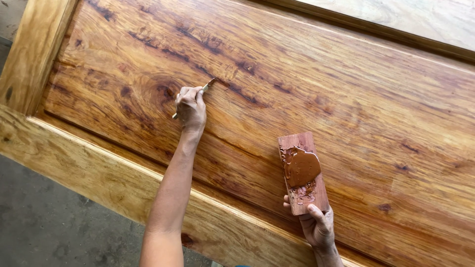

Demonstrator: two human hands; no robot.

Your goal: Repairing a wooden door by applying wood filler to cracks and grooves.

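My left hand (190,106) grips a thin small tool (207,87). Its brown-coated tip touches a dark crack in the glossy wooden panel (321,84). My left arm reaches up across the panel's lower frame. My right hand (317,228) holds a small reddish wooden board (309,141) by its near end, with the thumb on top. A blob of brown paste (300,167) lies on that board, which hovers over the panel to the right of my left arm.
The panel has a raised, lighter wooden frame (99,170) along its near and left edges, with dark knots and grain streaks across its surface. A grey concrete floor (44,222) shows at lower left. Another pale wooden surface (420,17) lies at upper right.
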